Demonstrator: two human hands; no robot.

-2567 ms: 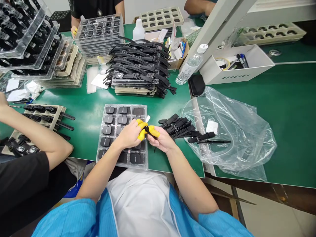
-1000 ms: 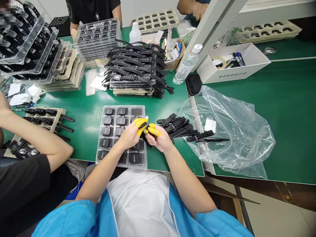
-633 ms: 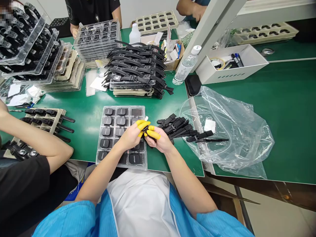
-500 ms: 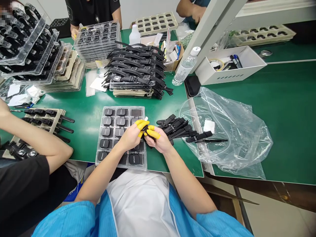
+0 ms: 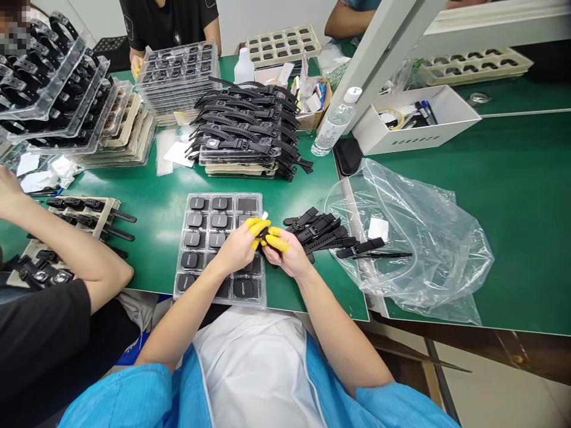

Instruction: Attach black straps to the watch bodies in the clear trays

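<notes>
My left hand (image 5: 241, 244) and my right hand (image 5: 285, 251) meet over the right side of a clear tray (image 5: 182, 252). Yellow covers sit on several fingertips. Both hands pinch a small black watch part (image 5: 263, 233) between them; the fingers hide much of it. Black square pieces (image 5: 219, 220) fill many of the tray's compartments. Just right of my right hand lies a loose pile of black straps (image 5: 323, 230). Dark tweezers (image 5: 392, 255) rest at the pile's right end, on a clear plastic bag.
A stack of trays with black straps (image 5: 245, 125) stands behind the tray. The clear bag (image 5: 437, 249) spreads at right, near a water bottle (image 5: 334, 122) and a white box (image 5: 414, 128). At left, a person's arm (image 5: 75, 238) rests near another strap tray (image 5: 104, 217).
My hands stay in place, with the fingers barely shifted on the black part. The far person's hand at the top right has moved out of sight behind the post.
</notes>
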